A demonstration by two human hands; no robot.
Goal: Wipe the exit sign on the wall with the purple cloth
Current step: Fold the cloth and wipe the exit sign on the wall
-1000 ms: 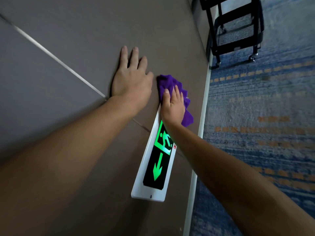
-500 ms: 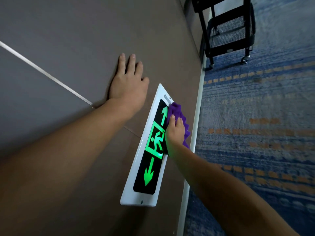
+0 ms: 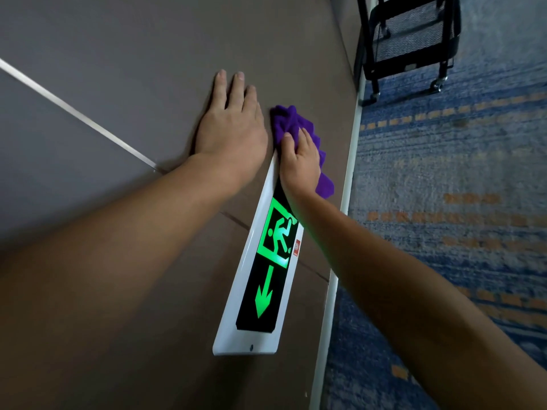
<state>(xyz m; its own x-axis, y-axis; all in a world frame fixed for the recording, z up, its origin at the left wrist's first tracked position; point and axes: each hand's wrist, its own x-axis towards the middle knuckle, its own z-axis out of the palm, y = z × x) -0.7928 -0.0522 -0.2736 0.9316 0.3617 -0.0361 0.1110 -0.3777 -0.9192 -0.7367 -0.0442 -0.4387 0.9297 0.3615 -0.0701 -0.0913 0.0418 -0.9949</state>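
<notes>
We press the crumpled purple cloth [image 3: 296, 128] under our right hand [image 3: 300, 161] onto the far end of the long white-framed, green-lit exit sign [image 3: 268, 261]. Its long axis runs back toward us. Our left hand [image 3: 231, 131] lies flat, empty, beside that end.

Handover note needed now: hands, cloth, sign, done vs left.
Left hand: flat on the wall beside the sign, holding nothing.
Right hand: pressing the purple cloth on the far end of the exit sign.
Done: cannot tell how much has been wiped; the cloth covers only that far end.
Left: the running-figure panel, down arrow and near end lie uncovered; run the cloth over them.
</notes>
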